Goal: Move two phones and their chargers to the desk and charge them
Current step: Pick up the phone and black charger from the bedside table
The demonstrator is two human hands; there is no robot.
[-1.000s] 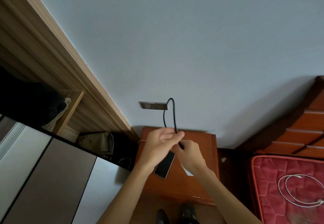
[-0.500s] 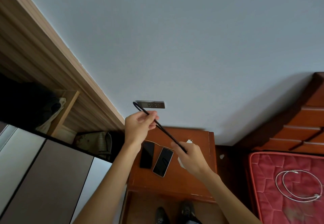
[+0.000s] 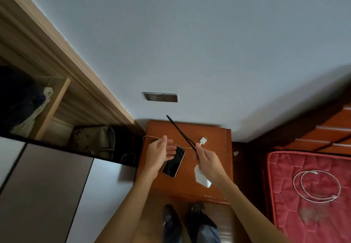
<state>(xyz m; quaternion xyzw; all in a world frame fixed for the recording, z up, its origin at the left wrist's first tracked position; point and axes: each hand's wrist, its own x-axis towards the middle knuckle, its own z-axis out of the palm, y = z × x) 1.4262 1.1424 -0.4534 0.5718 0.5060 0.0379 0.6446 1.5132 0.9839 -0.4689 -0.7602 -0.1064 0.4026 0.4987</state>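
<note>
Black cable (image 3: 181,133) pinched in right hand (image 3: 207,161); left hand (image 3: 158,153), fingers loose, over phone (image 3: 173,164).

Left hand (image 3: 159,152) open (fingers straight), right hand (image 3: 208,162) pinching.

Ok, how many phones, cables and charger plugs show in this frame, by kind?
Phones: 1, the phone on the nightstand.
Cables: 3, the black cable in the right hand, the thin white cable on the nightstand, the coiled white cable on the mattress.
Charger plugs: 2, the small white plug and the larger white block.
Total: 6.
The left hand may hide more.
</note>
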